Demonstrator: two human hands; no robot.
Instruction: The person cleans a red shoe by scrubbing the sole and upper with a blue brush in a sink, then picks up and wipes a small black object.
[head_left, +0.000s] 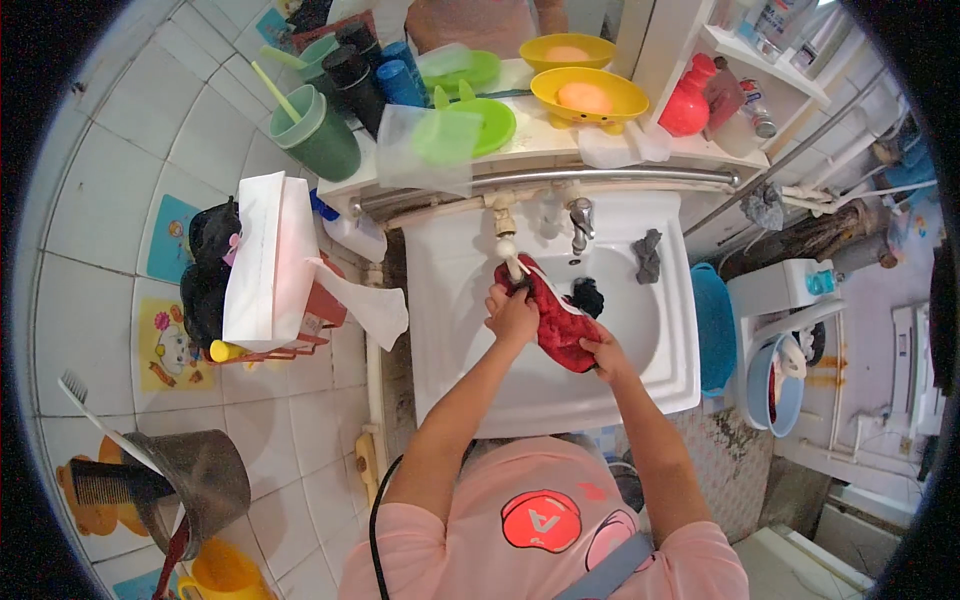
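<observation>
Over the white sink [440, 370], I hold a dark red fabric shoe [558, 325] with a white strip along its edge. It slants from the tap's mouth down to the right. My left hand [513, 314] is closed on its upper end, right under the white tap spout [506, 247]. At the lower end my right hand [604, 357] grips it, thumb on top. A black cloth [585, 298] lies in the basin just behind the shoe. Whether water runs from the spout I cannot tell.
A grey rag [648, 256] lies on the sink's right rim, near a metal faucet [580, 225]. The shelf above holds a green cup [318, 140] and a yellow soap dish [590, 97]. Left hangs a tissue pack [265, 265]; right stands a blue basin [712, 330].
</observation>
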